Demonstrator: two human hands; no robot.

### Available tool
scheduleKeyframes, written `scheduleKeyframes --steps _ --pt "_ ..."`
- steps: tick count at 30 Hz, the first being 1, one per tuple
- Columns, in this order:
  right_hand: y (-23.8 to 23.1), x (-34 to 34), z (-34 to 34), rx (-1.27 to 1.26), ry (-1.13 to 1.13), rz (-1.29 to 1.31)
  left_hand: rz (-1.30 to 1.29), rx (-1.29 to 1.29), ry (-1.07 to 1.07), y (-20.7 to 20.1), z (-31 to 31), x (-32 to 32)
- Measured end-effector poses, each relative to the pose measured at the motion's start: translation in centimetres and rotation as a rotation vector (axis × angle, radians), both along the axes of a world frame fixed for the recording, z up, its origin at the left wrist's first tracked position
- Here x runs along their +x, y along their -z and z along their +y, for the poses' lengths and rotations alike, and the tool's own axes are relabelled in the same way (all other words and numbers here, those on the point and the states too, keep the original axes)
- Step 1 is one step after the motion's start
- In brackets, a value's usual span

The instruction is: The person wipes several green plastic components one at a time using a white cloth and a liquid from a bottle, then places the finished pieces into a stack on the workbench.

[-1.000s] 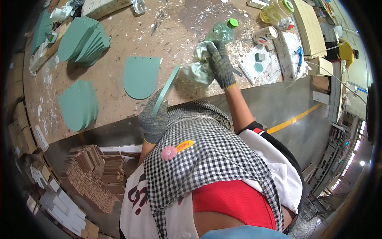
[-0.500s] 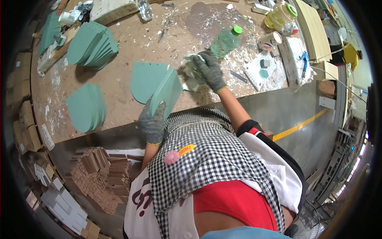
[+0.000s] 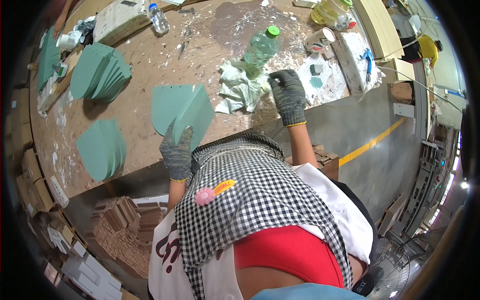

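My gloved left hand pinches a green, round-ended panel, held tilted on edge. Another flat green panel lies on the table behind it, partly covered. My right hand, in a grey knit glove, is just right of a crumpled pale rag on the tabletop. Its fingers are curled inward, and whatever may be in them is hidden. A clear green bottle with a bright green cap stands behind the rag. To the left are a fanned stack of green panels and a neater stack.
Beyond my right hand sit a paper cup, a speckled white sheet with a small grey block, and a paint-stained white block. A small water bottle stands far back. Brown strips are piled below the table's edge.
My right hand has come off the rag and moved right, covering where a dark thin strip lay. The rag now lies spread on the table. My left hand still holds the panel.
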State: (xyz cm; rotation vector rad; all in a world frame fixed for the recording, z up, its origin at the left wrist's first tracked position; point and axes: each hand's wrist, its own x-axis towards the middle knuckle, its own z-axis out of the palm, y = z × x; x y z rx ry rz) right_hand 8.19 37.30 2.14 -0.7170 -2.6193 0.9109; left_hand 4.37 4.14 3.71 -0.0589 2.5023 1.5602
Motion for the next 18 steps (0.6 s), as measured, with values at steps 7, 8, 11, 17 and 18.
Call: scheduleKeyframes --steps 7,8,11,17,18 --pt "3.8 -0.6 -1.5 0.352 -0.350 -0.172 -0.024 -0.031 0.098 0.2 0.7 -0.4" --pt "2.5 -0.6 -1.3 0.168 -0.328 -0.097 -0.016 -0.030 0.091 0.0 0.9 -0.5" --pt "-2.3 0.2 -0.5 -0.329 -0.127 0.074 -0.010 0.053 0.125 -0.6 0.4 0.5" --pt "-8.4 1.4 0.5 -1.041 0.056 0.687 0.034 -0.014 0.190 -0.6 0.9 0.7" --pt "-6.0 2.4 2.4 -1.021 0.108 0.733 0.034 -0.014 0.201 -0.3 0.9 0.7"
